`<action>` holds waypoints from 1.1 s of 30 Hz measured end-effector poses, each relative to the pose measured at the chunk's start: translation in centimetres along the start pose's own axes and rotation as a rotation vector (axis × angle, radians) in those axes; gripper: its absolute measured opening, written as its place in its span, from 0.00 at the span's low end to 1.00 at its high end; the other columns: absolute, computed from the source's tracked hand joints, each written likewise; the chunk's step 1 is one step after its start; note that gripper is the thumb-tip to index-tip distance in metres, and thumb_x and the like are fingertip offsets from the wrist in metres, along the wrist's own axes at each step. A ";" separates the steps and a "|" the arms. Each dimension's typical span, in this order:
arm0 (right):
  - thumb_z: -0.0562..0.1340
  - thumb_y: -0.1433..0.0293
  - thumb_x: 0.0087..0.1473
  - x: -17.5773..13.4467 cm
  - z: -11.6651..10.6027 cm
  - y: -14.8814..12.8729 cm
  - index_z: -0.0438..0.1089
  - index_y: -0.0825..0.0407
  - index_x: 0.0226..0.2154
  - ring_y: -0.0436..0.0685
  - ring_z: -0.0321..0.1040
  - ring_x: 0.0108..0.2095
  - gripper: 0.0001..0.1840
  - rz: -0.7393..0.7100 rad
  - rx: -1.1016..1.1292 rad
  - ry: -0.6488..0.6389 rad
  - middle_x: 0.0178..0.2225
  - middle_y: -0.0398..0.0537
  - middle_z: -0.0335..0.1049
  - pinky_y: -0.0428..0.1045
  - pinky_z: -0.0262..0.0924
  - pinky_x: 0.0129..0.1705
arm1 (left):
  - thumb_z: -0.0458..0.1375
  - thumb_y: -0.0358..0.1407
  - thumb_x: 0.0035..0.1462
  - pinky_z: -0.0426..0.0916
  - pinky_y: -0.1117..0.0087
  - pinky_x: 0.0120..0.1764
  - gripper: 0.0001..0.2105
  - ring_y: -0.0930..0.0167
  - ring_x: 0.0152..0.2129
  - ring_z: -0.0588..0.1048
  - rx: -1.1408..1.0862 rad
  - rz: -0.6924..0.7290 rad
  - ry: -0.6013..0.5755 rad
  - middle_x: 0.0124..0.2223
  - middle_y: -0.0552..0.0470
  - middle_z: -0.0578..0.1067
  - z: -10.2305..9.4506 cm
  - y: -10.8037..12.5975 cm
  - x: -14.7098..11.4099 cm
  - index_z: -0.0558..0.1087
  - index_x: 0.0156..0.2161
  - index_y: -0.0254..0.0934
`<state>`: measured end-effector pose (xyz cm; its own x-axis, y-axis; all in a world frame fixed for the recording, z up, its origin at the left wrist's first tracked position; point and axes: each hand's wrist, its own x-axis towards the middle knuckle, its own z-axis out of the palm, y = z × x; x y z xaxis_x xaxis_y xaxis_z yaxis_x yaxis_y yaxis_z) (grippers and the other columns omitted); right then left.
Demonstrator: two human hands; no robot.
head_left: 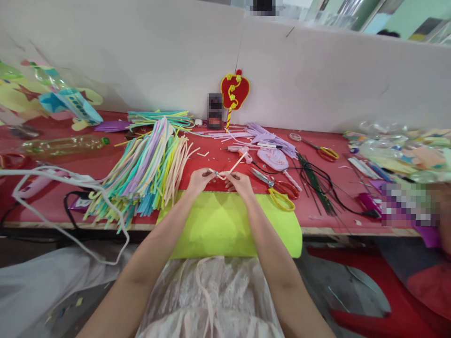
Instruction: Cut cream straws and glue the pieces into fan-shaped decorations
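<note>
At the red counter (343,145), a lime sheet (214,225) is lying below our forearms, a multicolour stem bundle (141,173) sitting to the left. Our left hand (203,180) and right hand (239,183) are pinching a pale stem (238,162) between them, each grip closing narrow. We're apparently bending or twisting it; next move is probably calling for one steady grip, one turning.

Thin fuzzy bent stem (239,161): pale peach. Thick bundle of long fuzzy stems (150,169): mixed yellow, aqua, lavender, peach. Flat flexible sheet (218,223): neon yellow-green. Flat-topped desk (310,220): red. Fan-shaped fuzzy ornament (241,91): red, yellow edging, yellow flowers on a curling yellow line. Its straight stick handle (229,120): red-yellow stripes. Slim straight wire stems (316,182): dark green.
</note>
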<state>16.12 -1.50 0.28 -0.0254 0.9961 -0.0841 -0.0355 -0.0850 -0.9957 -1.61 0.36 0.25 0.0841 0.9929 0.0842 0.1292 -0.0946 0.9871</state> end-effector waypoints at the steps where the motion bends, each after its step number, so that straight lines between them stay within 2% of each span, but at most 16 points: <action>1: 0.66 0.54 0.42 0.0 0.0 -0.1 0.69 0.54 0.27 0.49 0.69 0.20 0.19 -0.016 0.024 -0.006 0.24 0.45 0.72 0.43 0.66 0.19 | 0.61 0.42 0.45 0.65 0.71 0.31 0.11 0.70 0.25 0.74 0.001 0.008 0.002 0.28 0.50 0.77 0.0 0.1 0.0 0.75 0.30 0.34; 5: 0.66 0.54 0.42 -0.1 0.2 -0.5 0.69 0.54 0.26 0.49 0.70 0.22 0.19 -0.083 0.107 0.008 0.24 0.45 0.73 0.44 0.68 0.23 | 0.63 0.42 0.44 0.66 0.71 0.35 0.13 0.70 0.28 0.74 -0.035 0.063 -0.055 0.31 0.50 0.78 0.1 0.4 -0.1 0.75 0.32 0.34; 9: 0.66 0.54 0.42 -0.4 0.4 -1.0 0.69 0.53 0.27 0.50 0.70 0.24 0.18 -0.112 0.120 -0.020 0.25 0.45 0.73 0.44 0.67 0.23 | 0.62 0.43 0.45 0.66 0.71 0.33 0.13 0.71 0.27 0.74 0.015 0.075 -0.151 0.30 0.50 0.78 0.3 0.7 -0.3 0.75 0.31 0.34; 19: 0.64 0.55 0.44 -1.2 1.1 -1.9 0.71 0.52 0.28 0.55 0.71 0.28 0.17 -0.252 0.000 0.048 0.27 0.47 0.74 0.48 0.69 0.25 | 0.57 0.43 0.50 0.67 0.71 0.35 0.13 0.70 0.28 0.74 0.027 0.119 -0.132 0.30 0.49 0.78 0.4 1.0 -0.4 0.76 0.29 0.34; 24: 0.65 0.55 0.43 -1.3 1.1 -1.7 0.73 0.53 0.29 0.55 0.71 0.29 0.17 -0.268 -0.027 0.035 0.29 0.47 0.74 0.49 0.69 0.27 | 0.57 0.44 0.49 0.68 0.69 0.35 0.15 0.68 0.29 0.75 0.006 0.048 -0.119 0.33 0.47 0.79 0.3 -0.1 0.1 0.77 0.34 0.33; 27: 0.64 0.56 0.44 -1.3 1.2 -1.7 0.73 0.52 0.30 0.54 0.70 0.28 0.16 -0.306 -0.013 0.036 0.28 0.47 0.73 0.49 0.69 0.27 | 0.58 0.47 0.48 0.69 0.68 0.35 0.17 0.68 0.30 0.76 -0.067 -0.004 -0.175 0.33 0.46 0.79 0.3 -0.5 0.4 0.78 0.34 0.34; 33: 0.63 0.57 0.46 -2.0 1.4 -2.5 0.72 0.50 0.27 0.53 0.70 0.31 0.14 -0.355 -0.069 0.068 0.31 0.46 0.72 0.49 0.68 0.35 | 0.63 0.49 0.41 0.69 0.66 0.37 0.19 0.67 0.29 0.76 -0.289 -0.154 -0.240 0.32 0.45 0.79 0.3 0.3 0.0 0.77 0.33 0.34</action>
<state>14.86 -3.28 2.99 0.0429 0.9628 0.2667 0.0374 0.2653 -0.9635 -1.27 0.28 0.50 0.3186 0.9455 -0.0678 -0.1215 0.1117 0.9863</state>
